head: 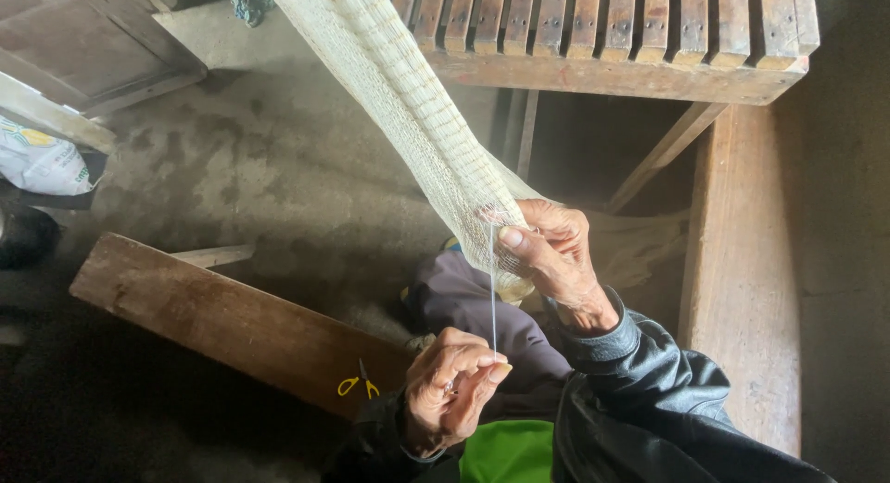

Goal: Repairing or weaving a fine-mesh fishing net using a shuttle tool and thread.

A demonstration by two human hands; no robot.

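Head view looks down on a person seated on a concrete floor [278, 168], mending a pale net [417, 103]. That net hangs in a long gathered band from the top edge of the picture, crossing the front edge of a slatted wooden bench [612, 38], down to the person's right hand [554, 256]. This hand grips the bunched lower end of the mesh, thumb pressed flat against it and fingers wrapped behind. A thin clear thread [492, 288] runs straight down from the grip to the left hand [450, 390], which is closed, thumb and forefinger pinching the thread's lower end; whether a needle sits in the pinch cannot be told. Both arms wear dark jacket sleeves over a green garment. Left of the left hand, a dark wooden plank [213, 316] lies slantwise on the floor, with small yellow-handled scissors [358, 384] resting near its lower right end. A white printed sack [42, 158] sits at the left edge.
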